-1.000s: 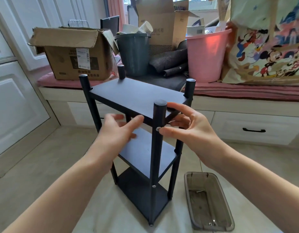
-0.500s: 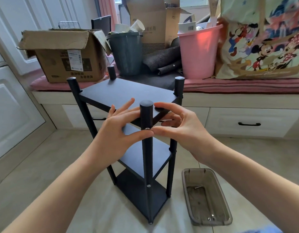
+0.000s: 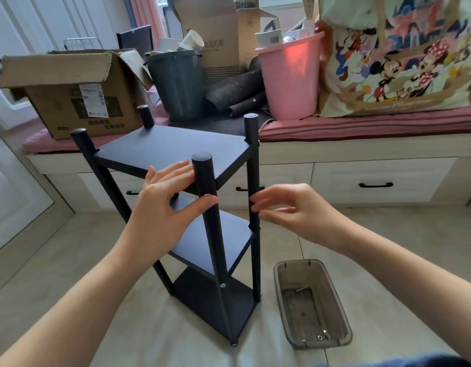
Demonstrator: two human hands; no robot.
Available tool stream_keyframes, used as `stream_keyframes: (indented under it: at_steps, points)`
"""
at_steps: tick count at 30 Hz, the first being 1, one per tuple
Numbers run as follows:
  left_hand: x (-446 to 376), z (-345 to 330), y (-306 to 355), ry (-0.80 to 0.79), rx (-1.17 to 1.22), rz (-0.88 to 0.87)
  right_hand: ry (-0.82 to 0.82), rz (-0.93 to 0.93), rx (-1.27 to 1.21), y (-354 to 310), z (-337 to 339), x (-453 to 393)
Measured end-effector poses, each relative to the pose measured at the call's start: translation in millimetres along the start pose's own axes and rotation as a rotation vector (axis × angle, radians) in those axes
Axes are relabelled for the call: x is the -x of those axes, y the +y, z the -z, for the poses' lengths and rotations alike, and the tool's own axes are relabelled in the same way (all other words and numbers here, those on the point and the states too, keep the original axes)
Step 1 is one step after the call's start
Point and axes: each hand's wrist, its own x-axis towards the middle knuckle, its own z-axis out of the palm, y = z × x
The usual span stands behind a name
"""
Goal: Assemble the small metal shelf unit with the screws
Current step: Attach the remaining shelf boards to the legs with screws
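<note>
A black three-tier shelf unit [image 3: 176, 152] stands upright on the tiled floor [image 3: 57, 260], just in front of a window seat with a pink cushion [image 3: 361, 125]. Its four round posts rise a little above the top shelf.

The left hand [image 3: 162, 207] is at the nearest post [image 3: 206, 197]: the thumb presses against the front of the post below the top shelf, while the straight fingers [image 3: 173, 169] lie along the top shelf's near edge. The right hand [image 3: 295, 207] hangs beside the right-hand post [image 3: 252, 165], its fingers loosely bent and grasping nothing, the tips just at the post; whether they touch it is unclear.

A screw head [image 3: 223, 285] shows low on the nearest post, at the level of the bottom shelf. To the right of the unit, a translucent grey plastic tray [image 3: 282, 282] sits on the floor with a few small metal parts [image 3: 323, 336] at its near end.

On the window seat stand a cardboard box [image 3: 70, 102], a dark bin [image 3: 176, 86], a pink bucket [image 3: 292, 78] and a cartoon-printed bag [image 3: 393, 54].
</note>
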Motion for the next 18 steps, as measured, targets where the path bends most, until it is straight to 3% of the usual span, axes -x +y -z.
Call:
stream_keyframes:
  at_steps: [10, 18]
  points:
    - [-10, -22, 18, 0.075, -0.019, 0.037, -0.367, -0.494, 0.438, 184, 1, 31]
    - [-16, -34, 18, 0.106, -0.085, 0.009, -0.593, -0.69, 0.592, 308, -58, 59]
